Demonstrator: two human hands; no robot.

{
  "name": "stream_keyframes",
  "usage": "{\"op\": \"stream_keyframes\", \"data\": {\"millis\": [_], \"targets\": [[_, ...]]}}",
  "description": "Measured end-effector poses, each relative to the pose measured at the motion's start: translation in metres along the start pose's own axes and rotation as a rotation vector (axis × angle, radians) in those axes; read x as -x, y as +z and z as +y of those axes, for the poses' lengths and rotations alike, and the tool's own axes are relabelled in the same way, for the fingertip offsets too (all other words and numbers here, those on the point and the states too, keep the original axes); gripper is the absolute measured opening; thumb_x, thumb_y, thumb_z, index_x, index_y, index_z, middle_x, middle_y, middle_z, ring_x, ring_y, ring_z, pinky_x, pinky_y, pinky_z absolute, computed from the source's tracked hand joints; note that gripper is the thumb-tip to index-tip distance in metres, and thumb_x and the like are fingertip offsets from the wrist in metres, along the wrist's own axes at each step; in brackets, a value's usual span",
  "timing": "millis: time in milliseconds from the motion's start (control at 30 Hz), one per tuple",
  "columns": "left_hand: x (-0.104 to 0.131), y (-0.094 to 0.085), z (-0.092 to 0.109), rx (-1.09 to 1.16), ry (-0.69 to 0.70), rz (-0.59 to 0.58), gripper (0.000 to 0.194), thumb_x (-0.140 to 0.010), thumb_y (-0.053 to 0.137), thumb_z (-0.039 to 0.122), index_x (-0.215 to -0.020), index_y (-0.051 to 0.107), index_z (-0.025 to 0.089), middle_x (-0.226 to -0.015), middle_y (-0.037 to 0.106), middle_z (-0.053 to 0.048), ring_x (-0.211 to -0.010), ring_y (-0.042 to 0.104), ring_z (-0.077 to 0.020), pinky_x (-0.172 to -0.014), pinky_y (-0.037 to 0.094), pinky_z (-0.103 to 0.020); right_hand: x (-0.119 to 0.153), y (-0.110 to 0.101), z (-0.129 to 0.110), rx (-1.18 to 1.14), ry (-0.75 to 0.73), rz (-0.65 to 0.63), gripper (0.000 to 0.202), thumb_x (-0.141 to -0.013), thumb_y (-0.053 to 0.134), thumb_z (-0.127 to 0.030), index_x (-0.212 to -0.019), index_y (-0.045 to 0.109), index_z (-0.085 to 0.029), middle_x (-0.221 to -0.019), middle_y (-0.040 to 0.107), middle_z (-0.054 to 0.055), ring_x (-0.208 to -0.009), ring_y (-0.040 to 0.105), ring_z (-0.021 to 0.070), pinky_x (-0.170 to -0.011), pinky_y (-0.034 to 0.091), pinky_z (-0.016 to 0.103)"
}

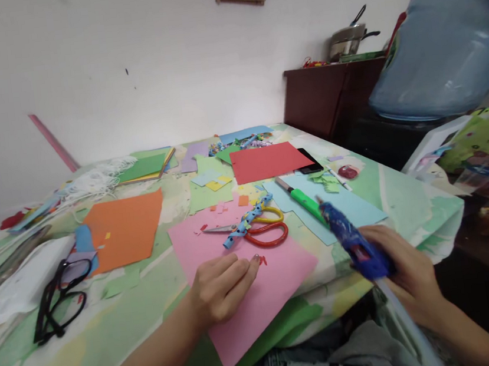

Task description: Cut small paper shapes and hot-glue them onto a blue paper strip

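My right hand (404, 267) grips a blue glue gun (353, 240) at the table's near right edge, its nozzle pointing up and left toward a green utility knife (303, 198). My left hand (224, 286) rests on a pink paper sheet (256, 276) with fingers loosely curled, fingertip beside a small red scrap (262, 260). Just beyond it lie scissors (259, 228) with red and yellow handles and a blue dotted paper strip (245, 224) across them.
Orange paper (125, 227), red paper (268, 161), light blue paper (349, 203) and a black phone (311, 166) lie on the green table cover (402, 199). Black glasses (60, 297) sit at the left. A dark cabinet (327, 95) and a blue water jug (446, 45) stand at the right.
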State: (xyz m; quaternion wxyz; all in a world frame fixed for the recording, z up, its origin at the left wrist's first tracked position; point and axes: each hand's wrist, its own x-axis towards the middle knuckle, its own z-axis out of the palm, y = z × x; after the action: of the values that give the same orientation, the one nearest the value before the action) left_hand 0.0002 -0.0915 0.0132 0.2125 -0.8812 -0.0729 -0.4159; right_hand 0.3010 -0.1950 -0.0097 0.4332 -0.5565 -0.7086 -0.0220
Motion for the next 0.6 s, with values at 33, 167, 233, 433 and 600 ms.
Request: {"op": "stream_keyframes", "data": {"millis": [33,167,233,433,600], "targets": [[-0.001,0.000,0.000,-0.005,0.002,0.005,0.022,-0.071,0.066,-0.001,-0.092,0.060,0.005,-0.064,0.060,-0.004,-0.056,0.052,-0.0127,-0.047,0.038,-0.026,-0.007,-0.004,0.009,0.186,0.017,0.038,0.032,-0.082,0.053,-0.037,-0.109,0.056,-0.021,-0.104,0.060,0.012,-0.090,0.060,0.0275,-0.068,0.047,0.034],[-0.004,-0.002,-0.001,-0.028,-0.008,0.017,0.020,-0.072,0.064,-0.001,-0.090,0.060,0.007,-0.062,0.058,-0.002,-0.053,0.051,-0.0116,-0.045,0.039,-0.026,-0.022,-0.012,0.052,0.712,0.271,0.069,0.039,-0.084,0.048,-0.045,-0.113,0.053,-0.019,-0.108,0.058,0.013,-0.083,0.060,0.0287,-0.049,0.040,0.031],[-0.006,-0.003,-0.001,-0.034,0.000,0.002,0.018,-0.073,0.063,-0.001,-0.089,0.060,0.007,-0.061,0.058,-0.001,-0.053,0.053,-0.0120,-0.046,0.040,-0.026,-0.025,-0.014,0.073,0.804,0.351,0.059,0.043,-0.085,0.047,-0.046,-0.117,0.049,-0.018,-0.109,0.057,0.014,-0.081,0.060,0.0290,-0.047,0.036,0.031],[0.001,0.004,0.001,0.007,-0.087,0.015,0.020,-0.072,0.065,0.001,-0.089,0.060,0.010,-0.063,0.058,0.000,-0.055,0.052,-0.0104,-0.049,0.041,-0.024,-0.031,-0.022,0.103,0.851,0.432,0.022,0.047,-0.086,0.045,-0.039,-0.122,0.044,-0.007,-0.102,0.057,0.023,-0.083,0.058,0.0328,-0.055,0.037,0.037],[0.001,0.010,0.002,0.100,-0.268,0.064,0.019,-0.072,0.066,0.003,-0.086,0.062,0.014,-0.067,0.059,-0.001,-0.058,0.052,-0.0097,-0.051,0.041,-0.022,-0.037,-0.011,0.061,0.858,0.219,0.227,0.035,-0.081,0.055,-0.033,-0.110,0.053,-0.013,-0.108,0.058,0.020,-0.098,0.049,0.0414,-0.072,0.039,0.051]]}}
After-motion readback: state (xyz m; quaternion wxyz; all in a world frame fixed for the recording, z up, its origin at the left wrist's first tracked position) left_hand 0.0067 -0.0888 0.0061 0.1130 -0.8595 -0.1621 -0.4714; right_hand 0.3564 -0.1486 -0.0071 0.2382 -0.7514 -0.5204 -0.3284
